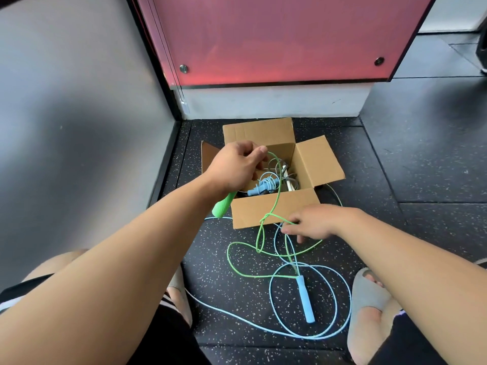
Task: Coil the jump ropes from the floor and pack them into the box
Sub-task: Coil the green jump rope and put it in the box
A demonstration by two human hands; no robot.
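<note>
The left hand (pixel 234 167) is curling its fingers round the green rope (pixel 222 205) over the box (pixel 263 209), gathering loops to drop in. The right hand (pixel 313 225) is pinching that rope lower down, feeding it up. The blue rope (pixel 305 299) is lying on the floor. The left fingertips are hiding underneath.
</note>
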